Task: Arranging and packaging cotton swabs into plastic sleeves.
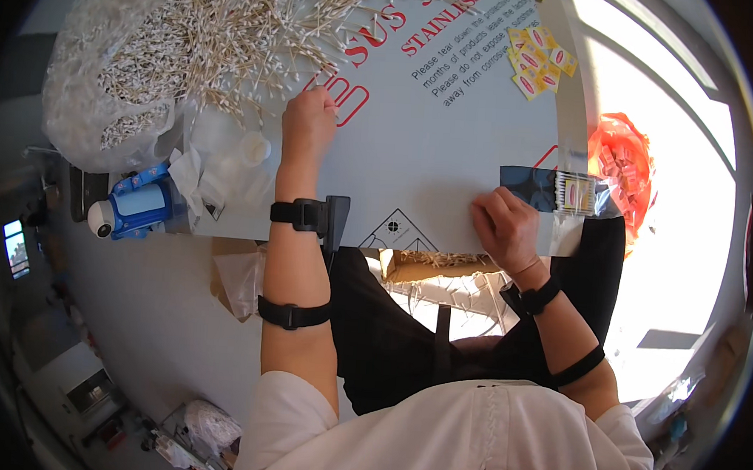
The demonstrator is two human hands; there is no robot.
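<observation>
Swab packet at near right of the sheet, right hand beside it, left hand by the loose swabs.
Packet [559,192]: dark film at its left end, row of swabs and yellow label at right, lying across the right edge of the grey printed sheet [448,166]. Right hand [509,232]: fingers curled together at the packet's dark end, overlapping it in view; can't tell if they grip it. Left hand [308,129]: fingers bunched, just beside the swab pile [225,40]; can't tell if anything is pinched. Pile spills from a clear bag [67,104], far left. Yellow cards [536,63] far right on sheet. Red bag [641,198] right of the sheet, red pieces inside. Blue-white bottle [140,203] near left.
</observation>
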